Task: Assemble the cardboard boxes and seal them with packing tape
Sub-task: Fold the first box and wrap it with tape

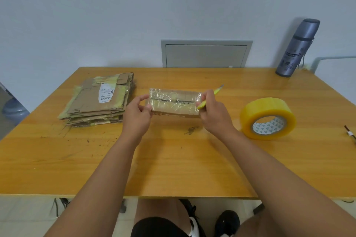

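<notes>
Cardboard box (174, 103), taped along its top seam, is held above the wooden table (173, 159) at mid-table. Left end is pinched by left hand (137, 113); right end gripped by right hand (212, 113), yellow cutter (216, 92) also clasped. Tape roll (267, 118) lies right; flattened boxes (100, 99) stacked left.

Small brown cardboard box (174, 103) carries glossy, wrinkled clear tape; scuffed orange wooden worktop (173, 159) shines; yellow plastic tape roll (267, 118) gleams.

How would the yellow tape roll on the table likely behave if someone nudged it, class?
The tape roll lies flat on its side on the table, so it would probably slide, not roll. It looks thick and nearly full, so likely heavy for its size. Stood on edge, it could roll away.
</notes>
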### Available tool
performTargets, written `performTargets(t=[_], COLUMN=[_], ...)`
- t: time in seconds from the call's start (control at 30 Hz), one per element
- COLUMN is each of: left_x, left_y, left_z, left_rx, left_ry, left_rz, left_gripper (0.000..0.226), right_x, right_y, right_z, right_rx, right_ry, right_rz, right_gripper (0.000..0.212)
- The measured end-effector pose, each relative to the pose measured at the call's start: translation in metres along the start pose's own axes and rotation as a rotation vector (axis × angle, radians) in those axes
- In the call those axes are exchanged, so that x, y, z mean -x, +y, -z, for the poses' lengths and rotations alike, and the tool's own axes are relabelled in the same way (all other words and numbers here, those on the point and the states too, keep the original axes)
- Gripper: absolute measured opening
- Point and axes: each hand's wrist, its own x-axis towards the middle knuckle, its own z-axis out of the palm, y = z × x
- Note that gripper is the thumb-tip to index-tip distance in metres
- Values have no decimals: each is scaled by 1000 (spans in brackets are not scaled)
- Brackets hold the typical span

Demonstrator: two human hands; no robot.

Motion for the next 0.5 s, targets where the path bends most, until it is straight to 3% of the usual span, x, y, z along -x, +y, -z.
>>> performTargets(t=[0.1, 0.23, 0.37, 0.5], left_x=[-1, -5, -5, 2], left_y=[3, 8, 9, 0], left_z=[3, -2, -6, -11], left_rx=[174, 354, 453, 346], left_ry=[-73, 12, 91, 88], left_rz=[143, 320, 282, 166], left_gripper=[16, 39, 29, 24], right_x=[3, 8, 10, 5], right_y=[0, -3, -11, -11], right_z=[2, -1, 0, 1], right_rx=[118, 103, -432, -466], right_ry=[59, 103, 121, 160], right_rz=[124, 233, -176, -295], right_gripper=[13, 31, 41, 38])
